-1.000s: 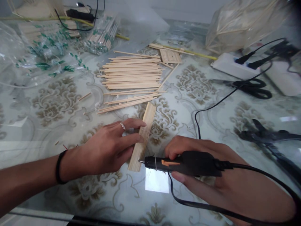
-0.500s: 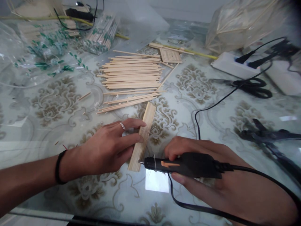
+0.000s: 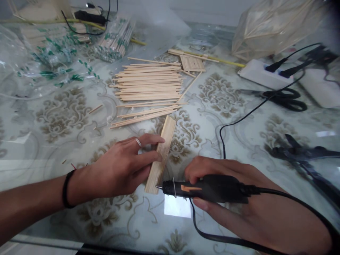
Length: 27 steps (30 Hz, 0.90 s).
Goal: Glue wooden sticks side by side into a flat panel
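Slanting across the middle of the glass-topped table lies a narrow panel of bamboo sticks (image 3: pixel 168 131), laid side by side. My left hand (image 3: pixel 118 168) steadies it from the left, two fingertips resting on its top and the thumb side hidden beneath the hand. My right hand (image 3: pixel 261 209) is closed around a black corded hot glue gun (image 3: pixel 215 188) with an orange lightning mark. Its metal nozzle points left and meets the panel's right edge near the lower end. Beyond my left hand lies a row of loose bamboo sticks (image 3: pixel 150 82), with several more sticks just in front.
Wrapped stick bundles (image 3: pixel 114 37) and crumpled plastic bags (image 3: pixel 53 63) lie back left. A small stick panel (image 3: pixel 192 63) lies behind the row. To the right are a white power strip (image 3: pixel 262 73), scissors (image 3: pixel 284 99) and dark pliers-like tools (image 3: pixel 300 154). Black cords cross the table.
The hot glue gun's nozzle has shifted very slightly left and down along the panel's edge with my right hand. My left hand and the panel stay in place.
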Available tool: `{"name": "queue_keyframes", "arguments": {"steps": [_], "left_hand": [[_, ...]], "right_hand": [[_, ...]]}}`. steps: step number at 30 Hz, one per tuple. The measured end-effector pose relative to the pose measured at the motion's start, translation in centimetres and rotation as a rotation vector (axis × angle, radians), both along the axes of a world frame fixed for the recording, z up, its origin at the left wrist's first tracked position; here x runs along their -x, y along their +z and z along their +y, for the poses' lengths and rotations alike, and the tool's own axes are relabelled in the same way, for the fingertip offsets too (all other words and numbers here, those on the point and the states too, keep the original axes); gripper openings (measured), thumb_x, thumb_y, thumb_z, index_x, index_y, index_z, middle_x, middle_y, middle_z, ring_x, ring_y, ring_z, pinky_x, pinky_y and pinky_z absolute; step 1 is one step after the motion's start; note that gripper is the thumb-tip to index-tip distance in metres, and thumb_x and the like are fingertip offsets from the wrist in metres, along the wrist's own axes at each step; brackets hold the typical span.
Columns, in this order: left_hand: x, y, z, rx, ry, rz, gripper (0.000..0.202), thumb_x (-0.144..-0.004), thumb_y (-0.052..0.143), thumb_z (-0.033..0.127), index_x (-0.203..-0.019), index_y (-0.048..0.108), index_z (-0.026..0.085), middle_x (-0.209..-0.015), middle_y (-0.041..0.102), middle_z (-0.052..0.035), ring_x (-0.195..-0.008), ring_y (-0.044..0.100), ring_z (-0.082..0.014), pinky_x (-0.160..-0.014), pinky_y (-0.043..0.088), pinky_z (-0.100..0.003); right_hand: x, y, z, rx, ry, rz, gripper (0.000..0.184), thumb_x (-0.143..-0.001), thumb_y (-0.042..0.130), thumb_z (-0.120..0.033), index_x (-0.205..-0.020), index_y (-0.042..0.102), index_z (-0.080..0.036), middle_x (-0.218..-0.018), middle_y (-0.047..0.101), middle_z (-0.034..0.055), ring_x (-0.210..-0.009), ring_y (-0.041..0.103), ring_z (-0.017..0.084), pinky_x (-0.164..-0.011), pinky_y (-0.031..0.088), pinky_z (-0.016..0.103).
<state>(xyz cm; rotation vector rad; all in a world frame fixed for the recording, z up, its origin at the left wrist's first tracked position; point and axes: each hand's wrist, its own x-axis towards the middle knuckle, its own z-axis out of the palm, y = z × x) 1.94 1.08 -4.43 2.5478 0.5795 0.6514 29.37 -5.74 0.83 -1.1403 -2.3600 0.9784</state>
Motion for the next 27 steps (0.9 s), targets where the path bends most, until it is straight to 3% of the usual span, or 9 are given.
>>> {"name": "queue_keyframes", "arguments": {"steps": [9,27], "left_hand": [[0.28,0.0,-0.08,0.008,0.002,0.008,0.017,-0.101,0.059,0.011,-0.112,0.067,0.02,-0.15,0.063,-0.0131,-0.13,0.07,-0.0267,-0.101,0.064,-0.04],[0.07,0.13,-0.08,0.011,0.01,0.013,0.014,-0.102,0.061,0.013,-0.112,0.067,0.02,-0.148,0.065,-0.0124,-0.127,0.072,-0.0255,-0.101,0.065,-0.04]], "right_hand": [[-0.16,0.38,0.36,-0.024,-0.068,0.006,0.01,-0.1,0.061,-0.019,-0.094,0.057,-0.026,-0.078,0.065,-0.0044,-0.064,0.062,0.014,-0.063,0.05,0.028],[-0.03,0.12,0.07,0.0,-0.027,0.003,0.009,-0.1,0.055,-0.016,-0.1,0.054,-0.025,-0.083,0.063,-0.0042,-0.067,0.059,0.013,-0.065,0.047,0.026]]}}
